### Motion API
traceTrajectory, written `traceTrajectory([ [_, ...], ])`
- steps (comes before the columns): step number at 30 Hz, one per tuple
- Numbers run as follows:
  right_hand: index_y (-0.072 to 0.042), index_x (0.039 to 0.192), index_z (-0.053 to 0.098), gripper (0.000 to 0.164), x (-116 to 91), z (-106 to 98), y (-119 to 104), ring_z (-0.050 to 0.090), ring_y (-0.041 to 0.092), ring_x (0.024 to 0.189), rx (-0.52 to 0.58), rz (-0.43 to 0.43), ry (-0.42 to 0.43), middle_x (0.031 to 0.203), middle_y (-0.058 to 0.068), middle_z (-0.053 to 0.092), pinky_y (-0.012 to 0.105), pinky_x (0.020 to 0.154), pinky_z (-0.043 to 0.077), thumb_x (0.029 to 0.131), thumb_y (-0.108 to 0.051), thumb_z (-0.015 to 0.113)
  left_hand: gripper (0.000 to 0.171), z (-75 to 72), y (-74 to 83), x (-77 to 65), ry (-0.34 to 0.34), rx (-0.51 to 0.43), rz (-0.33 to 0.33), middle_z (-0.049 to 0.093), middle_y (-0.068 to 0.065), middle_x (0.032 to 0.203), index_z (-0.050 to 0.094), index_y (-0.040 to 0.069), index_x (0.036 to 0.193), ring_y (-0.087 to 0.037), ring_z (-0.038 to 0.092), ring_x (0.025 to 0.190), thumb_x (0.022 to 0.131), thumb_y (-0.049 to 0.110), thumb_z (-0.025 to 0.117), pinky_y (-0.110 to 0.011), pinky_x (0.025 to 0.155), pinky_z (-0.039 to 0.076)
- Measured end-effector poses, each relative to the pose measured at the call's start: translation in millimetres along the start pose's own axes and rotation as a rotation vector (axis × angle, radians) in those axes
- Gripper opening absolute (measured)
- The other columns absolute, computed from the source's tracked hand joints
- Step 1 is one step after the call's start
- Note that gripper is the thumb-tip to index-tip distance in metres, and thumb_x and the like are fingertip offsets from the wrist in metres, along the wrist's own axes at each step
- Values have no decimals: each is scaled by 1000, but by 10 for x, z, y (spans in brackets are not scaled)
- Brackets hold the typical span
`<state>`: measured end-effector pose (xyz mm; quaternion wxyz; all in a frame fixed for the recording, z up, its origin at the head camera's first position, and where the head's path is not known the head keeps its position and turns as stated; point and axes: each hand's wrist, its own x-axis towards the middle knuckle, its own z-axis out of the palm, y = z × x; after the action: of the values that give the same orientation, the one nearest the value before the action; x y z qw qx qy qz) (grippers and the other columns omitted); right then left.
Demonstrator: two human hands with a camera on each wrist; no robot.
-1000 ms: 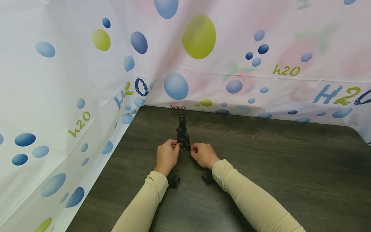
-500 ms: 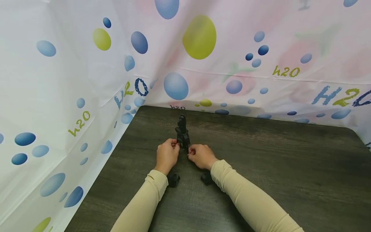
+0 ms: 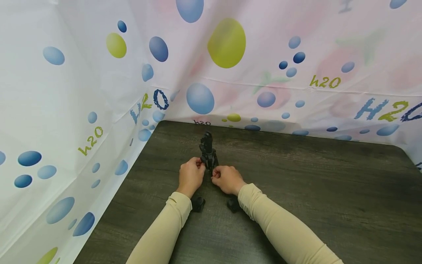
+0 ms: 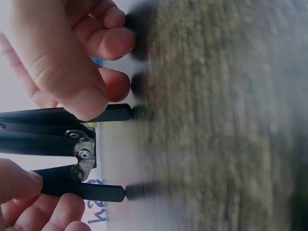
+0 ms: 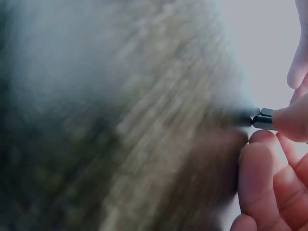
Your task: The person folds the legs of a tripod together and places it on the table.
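A black mini tripod (image 3: 206,145) stands near the far side of the dark table, its legs toward me. My left hand (image 3: 191,175) is at its left side; in the left wrist view the thumb and fingers pinch one flat black leg (image 4: 115,112). My right hand (image 3: 228,179) grips another leg (image 4: 101,192) between thumb and fingers, close to its lower end. A metal hinge joint (image 4: 84,154) shows between these two legs. In the right wrist view, the leg ends (image 5: 263,121) stick out past my right thumb, right at the tabletop.
The dark wood-grain table (image 3: 313,190) extends far to the right. A white printed curtain (image 3: 263,84) borders its back and left edges. Black wrist cameras (image 3: 197,204) sit under both wrists, low over the tabletop.
My right hand has shifted slightly left and nearer to me, bringing its leg closer to the left one. The tripod's top has turned and dipped a little. My left hand stays almost still.
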<state>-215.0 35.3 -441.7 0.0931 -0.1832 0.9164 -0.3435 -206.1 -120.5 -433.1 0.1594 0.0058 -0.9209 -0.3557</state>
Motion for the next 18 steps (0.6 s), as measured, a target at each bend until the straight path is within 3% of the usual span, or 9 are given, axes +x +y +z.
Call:
traceTrajectory([
  [18,-16,84,65,11,21,47,-46,53,9,61,-14,-17,-17,72,-8,59,30,62,46,94,-19,69,13,25,8,41,-46,12,-30,74,-11,85,72,-2,98,-28,71,75,94,10,68,-41,64,56],
])
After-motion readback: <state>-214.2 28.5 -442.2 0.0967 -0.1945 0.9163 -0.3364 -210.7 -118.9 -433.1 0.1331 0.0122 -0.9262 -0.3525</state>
